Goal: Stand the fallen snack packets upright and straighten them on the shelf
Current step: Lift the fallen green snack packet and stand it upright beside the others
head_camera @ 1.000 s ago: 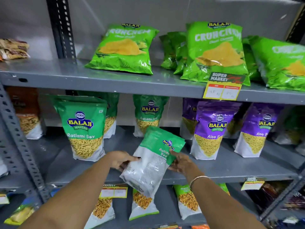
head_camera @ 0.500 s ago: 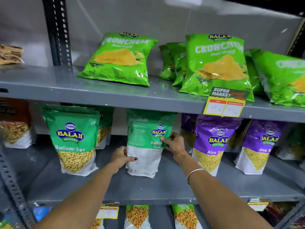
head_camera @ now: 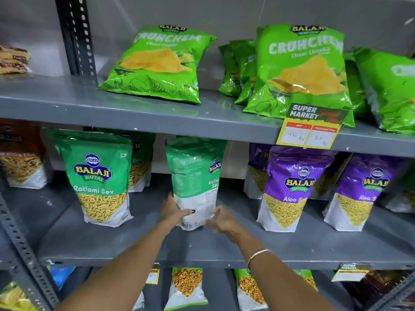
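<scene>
A green and white Ratlami Sev packet (head_camera: 195, 187) stands upright on the middle shelf (head_camera: 224, 248), its back panel turned towards me. My left hand (head_camera: 174, 212) grips its lower left corner, thumb across the white front. My right hand (head_camera: 222, 221) is blurred, its fingers spread at the packet's lower right corner, not closed on it. Another Ratlami Sev packet (head_camera: 98, 178) stands upright to the left, with more behind it. Purple Aloo Sev packets (head_camera: 289, 187) stand to the right.
On the upper shelf, green Crunchem chip bags (head_camera: 157, 63) lie tilted back, and a yellow price tag (head_camera: 311, 129) hangs from its edge. A perforated grey upright (head_camera: 24, 250) runs down the left. The lower shelf holds more snack packets (head_camera: 186, 286).
The packet went from tilted in the air to standing on the middle shelf. My right hand slid from its upper edge down to its lower right corner. My left hand stayed at the lower left.
</scene>
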Action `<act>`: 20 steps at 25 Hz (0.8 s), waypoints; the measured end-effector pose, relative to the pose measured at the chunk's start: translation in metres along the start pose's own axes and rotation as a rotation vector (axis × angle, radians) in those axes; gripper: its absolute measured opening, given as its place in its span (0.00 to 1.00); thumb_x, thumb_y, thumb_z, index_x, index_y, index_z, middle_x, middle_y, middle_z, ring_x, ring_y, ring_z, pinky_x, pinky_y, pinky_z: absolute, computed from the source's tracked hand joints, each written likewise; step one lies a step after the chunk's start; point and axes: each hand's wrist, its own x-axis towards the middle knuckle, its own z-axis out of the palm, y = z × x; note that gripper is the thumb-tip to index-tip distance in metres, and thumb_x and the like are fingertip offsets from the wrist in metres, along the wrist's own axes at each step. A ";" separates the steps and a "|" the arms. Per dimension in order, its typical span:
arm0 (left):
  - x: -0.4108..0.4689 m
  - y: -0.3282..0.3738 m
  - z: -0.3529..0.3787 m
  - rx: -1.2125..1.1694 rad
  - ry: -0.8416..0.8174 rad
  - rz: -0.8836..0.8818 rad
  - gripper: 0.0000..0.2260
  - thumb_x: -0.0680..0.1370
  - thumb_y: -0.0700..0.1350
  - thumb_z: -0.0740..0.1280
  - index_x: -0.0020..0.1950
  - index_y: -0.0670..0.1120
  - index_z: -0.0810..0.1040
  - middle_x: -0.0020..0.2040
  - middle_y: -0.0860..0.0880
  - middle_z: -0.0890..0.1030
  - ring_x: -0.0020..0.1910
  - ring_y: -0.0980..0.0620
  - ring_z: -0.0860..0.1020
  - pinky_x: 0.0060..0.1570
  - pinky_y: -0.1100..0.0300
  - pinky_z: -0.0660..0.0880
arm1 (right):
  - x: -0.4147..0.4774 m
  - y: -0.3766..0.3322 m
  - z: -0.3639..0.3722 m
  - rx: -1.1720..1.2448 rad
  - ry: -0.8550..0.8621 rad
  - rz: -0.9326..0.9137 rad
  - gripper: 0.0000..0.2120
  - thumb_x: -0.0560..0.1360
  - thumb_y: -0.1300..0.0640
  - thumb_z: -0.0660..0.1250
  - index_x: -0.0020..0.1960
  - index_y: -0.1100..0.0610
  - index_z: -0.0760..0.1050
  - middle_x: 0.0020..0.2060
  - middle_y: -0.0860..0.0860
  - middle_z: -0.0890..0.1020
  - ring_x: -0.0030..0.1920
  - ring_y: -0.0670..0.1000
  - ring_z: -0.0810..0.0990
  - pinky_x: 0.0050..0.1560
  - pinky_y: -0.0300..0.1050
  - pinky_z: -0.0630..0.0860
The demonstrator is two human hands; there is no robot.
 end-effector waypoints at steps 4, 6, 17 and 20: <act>-0.025 0.022 -0.001 0.109 -0.123 -0.021 0.36 0.58 0.49 0.78 0.64 0.44 0.71 0.60 0.44 0.74 0.60 0.46 0.74 0.56 0.63 0.72 | 0.003 0.016 0.031 0.089 0.065 -0.105 0.28 0.51 0.63 0.82 0.47 0.61 0.74 0.44 0.55 0.80 0.44 0.45 0.82 0.41 0.31 0.77; -0.029 0.027 -0.001 0.092 -0.197 -0.045 0.25 0.67 0.41 0.75 0.60 0.42 0.70 0.52 0.47 0.75 0.52 0.50 0.74 0.43 0.72 0.72 | 0.013 0.023 0.042 -0.014 0.153 -0.059 0.45 0.44 0.46 0.78 0.57 0.62 0.71 0.53 0.55 0.75 0.57 0.53 0.75 0.55 0.37 0.74; -0.012 0.032 -0.021 -0.017 -0.167 -0.025 0.40 0.70 0.37 0.72 0.76 0.42 0.53 0.75 0.40 0.62 0.72 0.44 0.64 0.70 0.51 0.63 | 0.026 0.032 -0.011 0.090 -0.020 -0.151 0.44 0.51 0.60 0.80 0.64 0.58 0.65 0.61 0.59 0.77 0.62 0.58 0.77 0.64 0.57 0.73; -0.006 0.034 -0.013 -0.047 -0.225 -0.038 0.41 0.70 0.33 0.71 0.76 0.40 0.51 0.75 0.40 0.62 0.73 0.43 0.63 0.68 0.53 0.63 | 0.029 0.024 -0.026 0.065 -0.009 -0.146 0.34 0.60 0.72 0.74 0.64 0.64 0.68 0.58 0.55 0.78 0.59 0.55 0.76 0.57 0.39 0.75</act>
